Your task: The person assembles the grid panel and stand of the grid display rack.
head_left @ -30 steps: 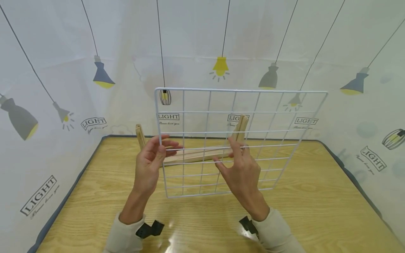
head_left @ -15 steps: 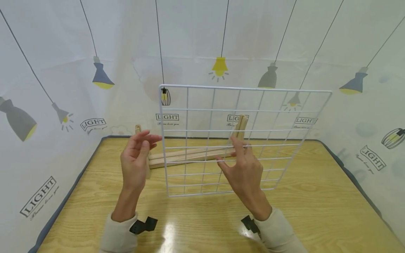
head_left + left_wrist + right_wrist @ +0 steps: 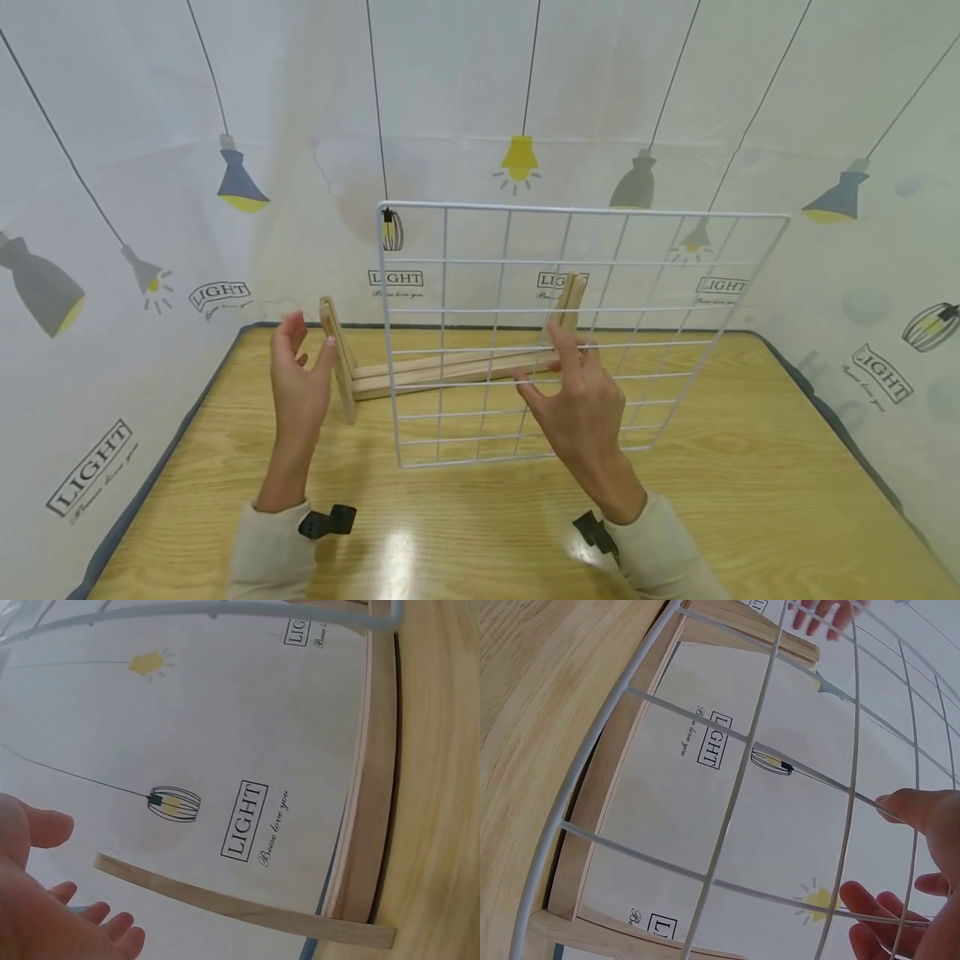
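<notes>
A white wire grid panel (image 3: 585,209) stands tilted up in front of me in the head view. My right hand (image 3: 581,408) grips its wires near the middle, and in the right wrist view the thumb and fingers close around the wires (image 3: 748,740). Behind the panel is a wooden stand (image 3: 372,381) on the table, made of a long crossbar and two end posts. Just left of the stand's left post (image 3: 339,362), my left hand (image 3: 300,383) is raised with fingers loosely bent and nothing in them. Part of the crossbar shows through the grid.
The wood-grain table (image 3: 465,533) runs back to a white cloth backdrop (image 3: 465,100) printed with hanging lamps. Dark edging (image 3: 180,442) follows the table's sides and back. Black wrist cameras (image 3: 327,522) sit at both sleeve cuffs.
My left hand has let go of the panel's left edge and moved left, past the stand's left post. The right hand keeps its grip, and the panel has shifted slightly right.
</notes>
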### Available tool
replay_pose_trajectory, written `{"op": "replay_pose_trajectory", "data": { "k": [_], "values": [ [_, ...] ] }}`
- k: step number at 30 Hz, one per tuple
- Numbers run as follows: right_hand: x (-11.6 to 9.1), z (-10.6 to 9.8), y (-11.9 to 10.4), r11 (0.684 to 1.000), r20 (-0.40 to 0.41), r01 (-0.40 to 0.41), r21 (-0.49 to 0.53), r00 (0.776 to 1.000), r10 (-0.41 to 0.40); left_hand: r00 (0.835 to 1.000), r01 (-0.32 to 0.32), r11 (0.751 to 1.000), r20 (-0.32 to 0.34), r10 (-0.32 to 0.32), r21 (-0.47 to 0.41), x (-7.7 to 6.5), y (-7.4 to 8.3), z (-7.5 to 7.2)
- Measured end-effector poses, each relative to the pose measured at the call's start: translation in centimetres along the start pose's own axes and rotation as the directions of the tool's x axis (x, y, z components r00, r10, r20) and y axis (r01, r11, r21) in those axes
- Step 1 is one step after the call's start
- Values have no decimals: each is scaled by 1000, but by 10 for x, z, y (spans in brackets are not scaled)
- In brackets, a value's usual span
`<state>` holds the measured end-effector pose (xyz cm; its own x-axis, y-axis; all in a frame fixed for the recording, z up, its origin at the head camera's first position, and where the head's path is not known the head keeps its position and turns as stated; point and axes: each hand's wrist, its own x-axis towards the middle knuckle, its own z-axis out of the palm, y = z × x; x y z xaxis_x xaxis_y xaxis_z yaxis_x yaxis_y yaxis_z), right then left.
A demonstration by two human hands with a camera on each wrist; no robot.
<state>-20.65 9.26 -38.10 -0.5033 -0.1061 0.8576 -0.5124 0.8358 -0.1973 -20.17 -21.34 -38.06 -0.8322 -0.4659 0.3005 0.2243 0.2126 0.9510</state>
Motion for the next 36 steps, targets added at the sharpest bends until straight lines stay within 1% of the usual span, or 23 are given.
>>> {"op": "replay_pose_trajectory", "data": {
  "k": [1, 3, 4, 6, 8, 10, 13, 18, 24, 27, 32, 36],
  "values": [
    [0, 0, 0, 1000, 1, 1, -1, 1000, -1, 999, 36, 999, 40, -36, 17, 2, -4, -1],
    [0, -1, 0, 1000, 5, 1, -4, 1000, -1, 988, 95, 994, 120, -100, 50, 6, -13, -3],
    [0, -1, 0, 1000, 2, 1, -3, 1000, -1, 979, 119, 991, 159, -128, 64, 8, -17, -4],
    [1, -2, 0, 1000, 3, 0, -3, 1000, 0, 960, 148, 985, 228, -165, 89, 11, -25, -5],
    [1, -2, -1, 1000, 3, -1, -4, 1000, 1, 944, 155, 982, 278, -179, 107, 13, -31, -5],
    [2, -2, -1, 1000, 2, -2, -5, 1000, 2, 932, 154, 982, 314, -181, 108, 14, -37, -6],
    [3, -3, -1, 1000, 1, -4, -10, 1000, 4, 921, 148, 983, 346, -177, 108, 16, -43, -5],
    [4, -3, -2, 1000, -5, -1, -10, 1000, 1, 923, 134, 985, 349, -164, 108, 17, -52, -5],
    [4, -3, -1, 1000, -7, -5, -9, 1000, 5, 938, 116, 982, 309, -157, 147, 17, -62, 0],
    [4, -4, -1, 1000, -5, -8, -8, 1000, 8, 946, 90, 981, 292, -138, 172, 16, -66, 3],
    [5, -3, -1, 1000, -7, -6, 1, 1000, 6, 948, 71, 972, 288, -135, 222, 16, -74, 4],
    [6, -3, -1, 1000, -8, -5, 0, 1000, 5, 951, 62, 969, 282, -130, 239, 15, -77, 4]
  ]
}}
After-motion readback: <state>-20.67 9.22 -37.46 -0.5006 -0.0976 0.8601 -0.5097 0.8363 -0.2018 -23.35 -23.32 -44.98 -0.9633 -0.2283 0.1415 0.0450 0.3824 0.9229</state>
